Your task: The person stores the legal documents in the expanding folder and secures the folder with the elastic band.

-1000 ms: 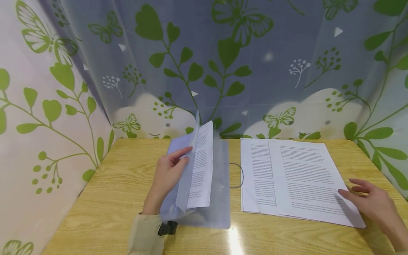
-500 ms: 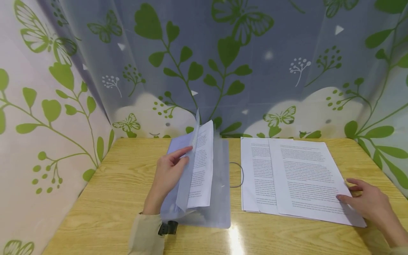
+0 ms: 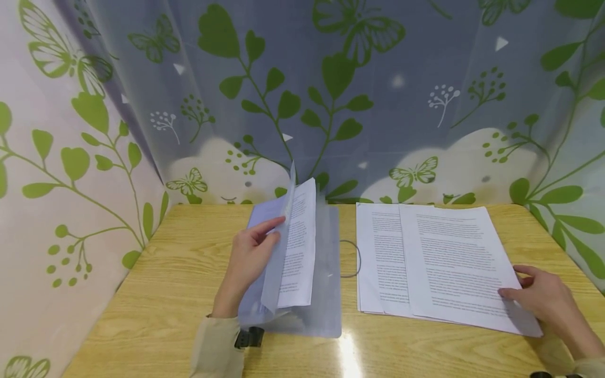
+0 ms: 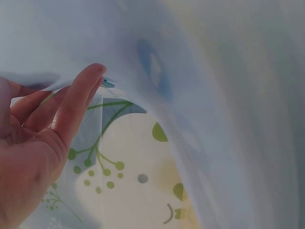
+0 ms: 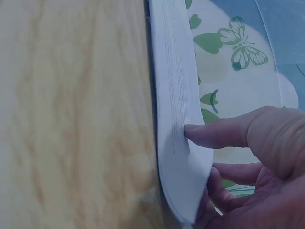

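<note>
A translucent blue folder (image 3: 331,262) lies open on the table, one leaf (image 3: 276,278) raised and a printed sheet (image 3: 300,247) standing tilted against it. My left hand (image 3: 250,257) holds that leaf back between thumb and fingers; the left wrist view shows the fingers (image 4: 78,100) along its edge. To the right lie overlapping printed sheets (image 3: 458,262). My right hand (image 3: 548,296) pinches the right edge of the top sheet, thumb on its face. In the right wrist view the thumb presses the paper (image 5: 181,143), which bends upward at the edge; the fingers are partly behind it.
A thin grey elastic loop (image 3: 359,260) extends from the folder's right edge toward the sheets. The wooden table (image 3: 165,294) runs under everything, and a patterned curtain (image 3: 397,105) hangs behind and at both sides.
My right hand has shifted slightly left and closed on the top sheet's right edge, which has lifted a little. My left hand and the folder look unmoved.
</note>
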Demonstrator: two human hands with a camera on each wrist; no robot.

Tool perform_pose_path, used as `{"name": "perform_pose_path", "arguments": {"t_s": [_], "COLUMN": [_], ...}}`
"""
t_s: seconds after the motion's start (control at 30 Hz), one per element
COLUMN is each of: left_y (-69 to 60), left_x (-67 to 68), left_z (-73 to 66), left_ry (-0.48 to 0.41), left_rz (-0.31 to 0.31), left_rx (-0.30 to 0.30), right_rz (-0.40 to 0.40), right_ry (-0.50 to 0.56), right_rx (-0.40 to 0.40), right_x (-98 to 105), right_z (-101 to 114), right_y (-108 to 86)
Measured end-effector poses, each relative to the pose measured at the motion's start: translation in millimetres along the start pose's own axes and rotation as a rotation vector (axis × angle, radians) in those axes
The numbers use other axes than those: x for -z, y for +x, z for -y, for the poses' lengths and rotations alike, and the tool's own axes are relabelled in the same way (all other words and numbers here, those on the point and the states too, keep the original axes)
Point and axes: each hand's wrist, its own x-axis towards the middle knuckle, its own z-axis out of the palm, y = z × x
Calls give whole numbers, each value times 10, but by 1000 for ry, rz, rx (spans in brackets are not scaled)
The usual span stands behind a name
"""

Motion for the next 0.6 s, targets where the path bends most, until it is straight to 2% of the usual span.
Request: {"name": "perform_pose_path", "arguments": {"t_s": [0.23, 0.6], "left_y": [-2, -6], "left_x": [0, -20], "left_z": [-1, -3], "left_ry": [0, -2], "left_rz": [2, -8], "left_rx": [-2, -8], "right_rz": [4, -118], "right_ry": [18, 30], "right_rx": [12, 146], "right_x": [-7, 0], "right_z": [-9, -53], "right_y": [-19, -84]}}
